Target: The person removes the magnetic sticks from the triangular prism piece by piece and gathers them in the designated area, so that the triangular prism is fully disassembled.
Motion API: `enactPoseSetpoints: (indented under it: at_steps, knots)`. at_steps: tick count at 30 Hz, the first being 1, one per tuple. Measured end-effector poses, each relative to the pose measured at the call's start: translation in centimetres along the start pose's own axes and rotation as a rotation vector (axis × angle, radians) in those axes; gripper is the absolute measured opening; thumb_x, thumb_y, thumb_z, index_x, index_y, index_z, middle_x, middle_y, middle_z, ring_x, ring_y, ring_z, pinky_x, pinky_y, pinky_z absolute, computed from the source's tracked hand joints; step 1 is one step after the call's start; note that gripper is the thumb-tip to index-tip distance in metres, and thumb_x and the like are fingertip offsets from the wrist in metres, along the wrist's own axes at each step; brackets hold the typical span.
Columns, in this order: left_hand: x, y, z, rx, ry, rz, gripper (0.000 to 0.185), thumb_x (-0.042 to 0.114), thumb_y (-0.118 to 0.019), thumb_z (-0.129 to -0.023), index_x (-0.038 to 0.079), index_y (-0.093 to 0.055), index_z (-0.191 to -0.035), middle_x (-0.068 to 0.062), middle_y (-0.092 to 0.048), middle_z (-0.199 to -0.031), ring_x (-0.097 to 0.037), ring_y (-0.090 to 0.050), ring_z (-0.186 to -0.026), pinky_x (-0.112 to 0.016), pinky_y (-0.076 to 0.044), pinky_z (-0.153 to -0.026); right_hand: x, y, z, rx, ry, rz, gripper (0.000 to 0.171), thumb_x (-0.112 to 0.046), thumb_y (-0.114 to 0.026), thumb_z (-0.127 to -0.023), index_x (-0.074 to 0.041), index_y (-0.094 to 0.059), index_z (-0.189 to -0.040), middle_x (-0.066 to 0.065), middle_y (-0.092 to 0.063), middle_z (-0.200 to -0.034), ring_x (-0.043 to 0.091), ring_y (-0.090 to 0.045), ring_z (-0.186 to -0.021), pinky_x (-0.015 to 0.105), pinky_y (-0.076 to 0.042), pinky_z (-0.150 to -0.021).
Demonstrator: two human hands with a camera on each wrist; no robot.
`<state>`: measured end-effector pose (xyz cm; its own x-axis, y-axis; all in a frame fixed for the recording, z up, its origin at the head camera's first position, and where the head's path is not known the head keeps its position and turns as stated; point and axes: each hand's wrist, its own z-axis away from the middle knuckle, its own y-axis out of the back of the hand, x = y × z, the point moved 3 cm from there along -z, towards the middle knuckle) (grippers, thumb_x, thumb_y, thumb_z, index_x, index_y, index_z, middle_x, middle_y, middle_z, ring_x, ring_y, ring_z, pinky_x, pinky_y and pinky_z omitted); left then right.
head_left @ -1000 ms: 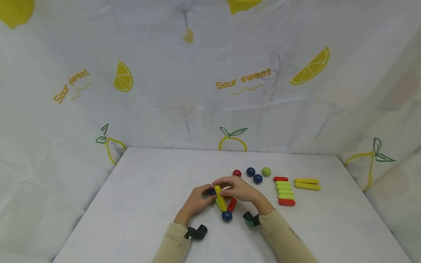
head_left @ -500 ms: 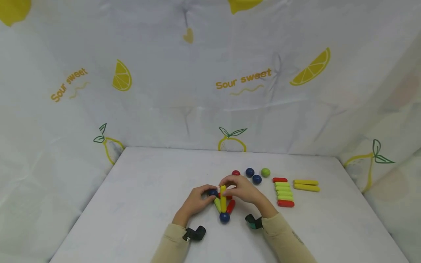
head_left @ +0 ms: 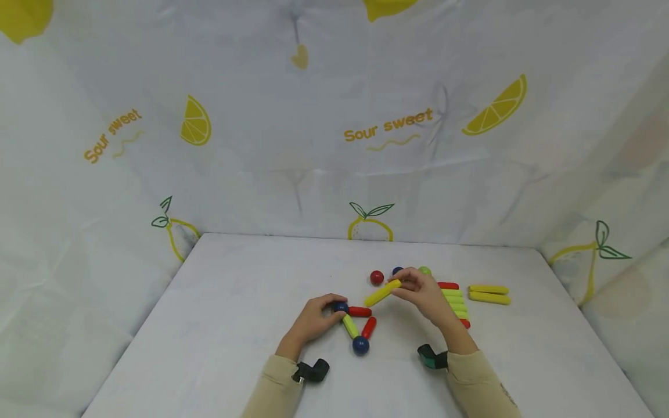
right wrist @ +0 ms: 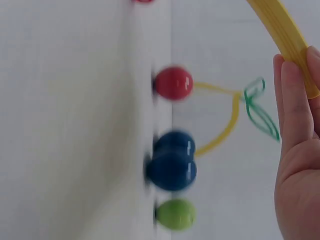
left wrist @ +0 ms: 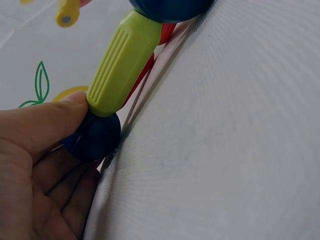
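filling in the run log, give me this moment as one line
left hand: grips dark blue ball of stick-and-ball frame | right hand: holds long yellow ridged stick above white table | loose: red ball

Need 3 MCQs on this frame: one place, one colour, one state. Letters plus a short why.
1. Where is the red ball?
A. on the table, beyond the structure
B. in the left hand
C. on the floor
2. What colour is the rod in the right hand?
A. red
B. yellow
C. blue
3. What is the left hand doing?
A. hanging idle
B. pressing flat on the table
C. holding the structure's blue ball

A: it lies loose on the table.
B: head view shows yellow.
C: fingers curl round it.
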<state>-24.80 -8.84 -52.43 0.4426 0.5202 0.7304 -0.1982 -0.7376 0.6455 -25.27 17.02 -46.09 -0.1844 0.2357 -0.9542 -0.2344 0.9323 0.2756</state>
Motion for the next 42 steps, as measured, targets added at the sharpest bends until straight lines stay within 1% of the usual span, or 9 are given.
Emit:
enactPoseSetpoints:
  at_steps: [6,13,16,20,28,32,36,39,42]
  knots:
    - [0.2,0.0,-0.1,0.004,-0.018,-0.001,0.032,0.035,-0.059,-0.085,0.019,-0.060,-0.112,0.006,-0.062,-0.112,-0.012,-0.053,-0.112,-0.034,-0.042,-0.098,1.4,5.0,2.4,0.150,-0.026,0.020,0.039,-0.023,-0.065,-0.082,-0.001,-0.052,-0.111,0.017,-0.053,-0.117,0.000,-0.059,-0.096,0.014,-0.049,-0.079]
    - [-0.1,-0.3,0.0,-0.001,0.013,0.017,0.033,0.037,-0.058,-0.085,0.022,-0.059,-0.114,0.008,-0.060,-0.114,-0.010,-0.052,-0.113,-0.034,-0.040,-0.099,3.8,10.5,6.0,0.371,-0.097,0.184,0.039,-0.030,-0.059,-0.086,-0.007,-0.052,-0.116,0.000,-0.057,-0.114,-0.005,-0.053,-0.094,0.004,-0.045,-0.075]
    - [-0.2,-0.3,0.2,-0.003,0.023,0.025,0.032,0.037,-0.058,-0.085,0.022,-0.059,-0.114,0.008,-0.060,-0.114,-0.011,-0.052,-0.113,-0.034,-0.040,-0.099,4.5,12.5,7.4,0.440,-0.112,0.066,0.041,-0.026,-0.061,-0.085,-0.006,-0.051,-0.119,-0.001,-0.057,-0.113,-0.002,-0.054,-0.096,0.003,-0.045,-0.074]
    - [0.1,-0.3,0.2,0.000,0.021,0.027,0.031,0.035,-0.059,-0.085,0.023,-0.059,-0.114,0.007,-0.060,-0.114,-0.012,-0.052,-0.113,-0.034,-0.040,-0.099,5.6,14.5,8.8,0.504,-0.137,-0.139,0.043,-0.021,-0.065,-0.082,-0.004,-0.052,-0.118,-0.009,-0.058,-0.109,-0.005,-0.053,-0.097,0.003,-0.045,-0.072]
    - [0.0,-0.1,0.1,0.005,0.004,0.001,0.032,0.037,-0.057,-0.086,0.022,-0.059,-0.114,0.007,-0.061,-0.113,-0.012,-0.053,-0.112,-0.033,-0.041,-0.098,7.7,16.1,9.8,0.542,-0.233,-0.154,0.038,-0.025,-0.068,-0.079,-0.014,-0.056,-0.113,-0.018,-0.053,-0.105,-0.013,-0.052,-0.088,0.002,-0.044,-0.067]
    - [0.0,0.0,0.1,0.005,0.004,0.002,0.033,0.038,-0.057,-0.085,0.022,-0.059,-0.114,0.008,-0.061,-0.113,-0.011,-0.053,-0.112,-0.033,-0.041,-0.098,8.9,16.4,10.1,0.562,-0.335,-0.090,0.044,-0.032,-0.068,-0.078,-0.015,-0.054,-0.116,-0.019,-0.048,-0.105,-0.012,-0.049,-0.085,0.003,-0.044,-0.065]
    - [0.1,0.0,0.1,-0.003,0.019,0.020,0.033,0.039,-0.057,-0.085,0.023,-0.059,-0.114,0.008,-0.060,-0.114,-0.011,-0.052,-0.113,-0.034,-0.040,-0.099,9.8,16.6,10.3,0.588,-0.434,0.046,0.050,-0.041,-0.065,-0.079,-0.015,-0.051,-0.119,-0.019,-0.047,-0.104,-0.011,-0.046,-0.083,0.003,-0.043,-0.062]
    - [0.2,-0.1,0.1,-0.004,0.017,0.021,0.033,0.038,-0.057,-0.085,0.023,-0.059,-0.115,0.008,-0.060,-0.115,-0.011,-0.052,-0.113,-0.034,-0.040,-0.099,10.3,16.8,10.4,0.604,-0.476,0.230,0.054,-0.048,-0.061,-0.079,-0.013,-0.052,-0.120,-0.021,-0.050,-0.097,-0.012,-0.044,-0.081,0.005,-0.038,-0.061]
    - [0.2,-0.1,0.1,-0.002,0.010,0.019,0.033,0.036,-0.057,-0.086,0.021,-0.059,-0.114,0.008,-0.060,-0.114,-0.010,-0.052,-0.113,-0.033,-0.040,-0.099,10.6,16.9,10.3,0.602,-0.491,0.350,0.059,-0.050,-0.058,-0.081,-0.009,-0.051,-0.122,-0.011,-0.056,-0.099,-0.010,-0.042,-0.080,0.010,-0.037,-0.063]
